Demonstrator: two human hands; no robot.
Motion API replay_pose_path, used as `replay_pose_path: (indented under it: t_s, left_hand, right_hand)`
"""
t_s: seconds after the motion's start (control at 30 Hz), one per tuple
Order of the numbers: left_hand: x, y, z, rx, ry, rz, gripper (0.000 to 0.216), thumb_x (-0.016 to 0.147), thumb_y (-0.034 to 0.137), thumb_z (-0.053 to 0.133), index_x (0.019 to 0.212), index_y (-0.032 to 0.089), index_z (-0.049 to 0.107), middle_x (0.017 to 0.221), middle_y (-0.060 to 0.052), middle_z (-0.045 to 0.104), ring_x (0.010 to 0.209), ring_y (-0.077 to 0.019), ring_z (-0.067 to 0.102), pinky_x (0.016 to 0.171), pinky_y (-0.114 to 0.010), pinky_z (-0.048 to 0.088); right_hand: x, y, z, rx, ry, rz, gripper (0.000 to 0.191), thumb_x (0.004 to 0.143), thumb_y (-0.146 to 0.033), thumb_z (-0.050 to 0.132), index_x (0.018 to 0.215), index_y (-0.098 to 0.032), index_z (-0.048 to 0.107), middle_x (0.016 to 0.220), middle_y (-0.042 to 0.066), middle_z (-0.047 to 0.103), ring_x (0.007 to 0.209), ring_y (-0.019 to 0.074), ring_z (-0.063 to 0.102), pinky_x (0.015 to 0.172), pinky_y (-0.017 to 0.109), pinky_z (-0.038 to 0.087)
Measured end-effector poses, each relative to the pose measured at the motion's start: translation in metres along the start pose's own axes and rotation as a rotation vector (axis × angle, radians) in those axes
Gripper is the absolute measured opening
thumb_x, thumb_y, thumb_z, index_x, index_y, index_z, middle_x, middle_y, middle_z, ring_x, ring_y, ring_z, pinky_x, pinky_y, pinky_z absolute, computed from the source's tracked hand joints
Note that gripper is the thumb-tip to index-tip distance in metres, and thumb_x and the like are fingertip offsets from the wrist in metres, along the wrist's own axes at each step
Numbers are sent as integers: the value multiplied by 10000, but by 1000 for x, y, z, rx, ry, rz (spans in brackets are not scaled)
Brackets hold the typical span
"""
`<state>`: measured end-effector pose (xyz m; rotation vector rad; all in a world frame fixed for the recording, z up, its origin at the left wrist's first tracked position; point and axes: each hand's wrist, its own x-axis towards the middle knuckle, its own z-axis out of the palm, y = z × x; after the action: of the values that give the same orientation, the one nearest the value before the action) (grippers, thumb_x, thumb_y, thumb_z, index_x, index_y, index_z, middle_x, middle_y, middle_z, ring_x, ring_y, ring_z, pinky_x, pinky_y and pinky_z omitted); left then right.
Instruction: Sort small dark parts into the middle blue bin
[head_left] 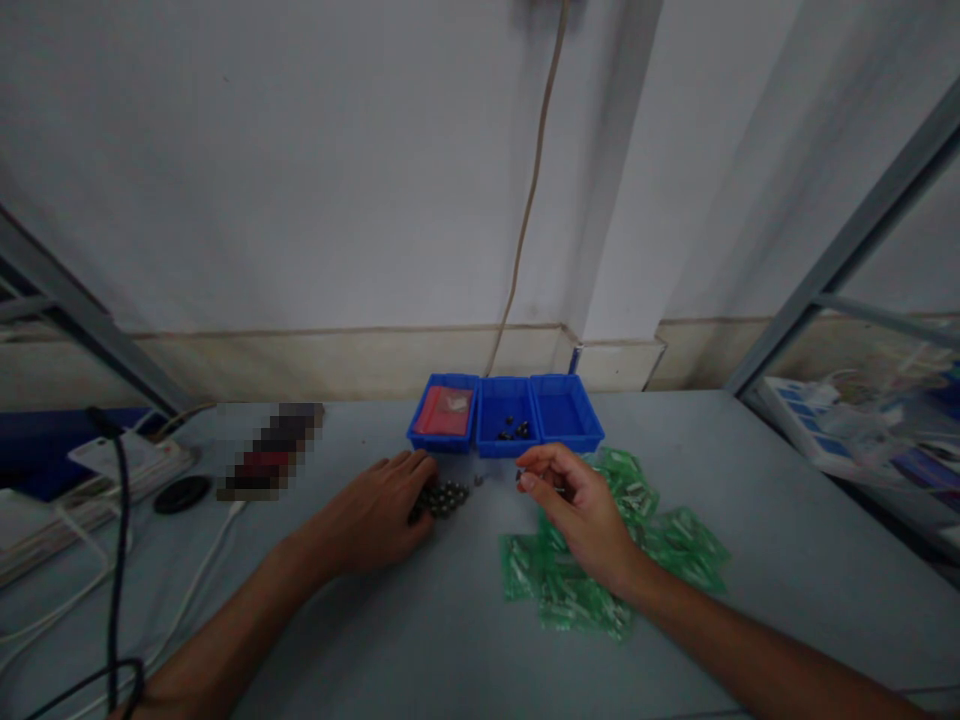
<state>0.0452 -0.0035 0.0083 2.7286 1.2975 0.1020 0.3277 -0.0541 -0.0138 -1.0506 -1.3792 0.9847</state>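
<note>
On the table, my left hand point(386, 508) curls around one side of a pile of small shiny metal pieces point(448, 498), some of them between its thumb and fingers. A single metal piece point(478, 480) lies just right of the pile. My right hand point(574, 505) is raised a little, thumb and fingertips pinching a small dark metal piece point(519, 475) too small to name. Below and beside that hand lie several green see-through bags point(577, 590) with shiny parts inside. Behind both hands, the middle blue bin point(508, 446) contains a few dark metal pieces point(517, 430).
The left blue bin point(441, 441) has red bags inside; the right blue bin point(566, 410) adjoins the middle one. At left are a blurred-out object point(270, 455), a black disc point(182, 494) and cables point(191, 590). Shelf frames point(847, 240) flank the table before a wall.
</note>
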Motion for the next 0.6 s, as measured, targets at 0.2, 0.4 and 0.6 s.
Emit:
replay_pose_path:
  t_s: [0.2,0.4,0.6]
  left_hand:
    - [-2,-1,-8,-22,-71,-49,181,893,256,570,1069,211,566,1161,-132,680,1032,-320,671,911,-441,521]
    - [-3,-4,-7,-38,-100,-65,189,859,232,563,1047,217,575,1155,-124,695,1015,-307,681,887,-409,520]
    - [-4,-4,-6,-34,-95,-62,188,852,225,557,1040,218,568,1113,-119,697,993,-307,683,868,-412,516]
  right_hand:
    - [0,3,-1,8,-8,2,191,977,-391,755,1091,-238,754,961,30,729,836,203,638,746,317,473]
    - [1,5,-1,1,-12,1,207,976,-410,749,1092,-238,755,941,25,719,820,200,628,729,309,473]
    - [1,3,-1,4,-13,5,208,976,-420,752,1075,-237,752,929,27,715,814,198,625,728,313,474]
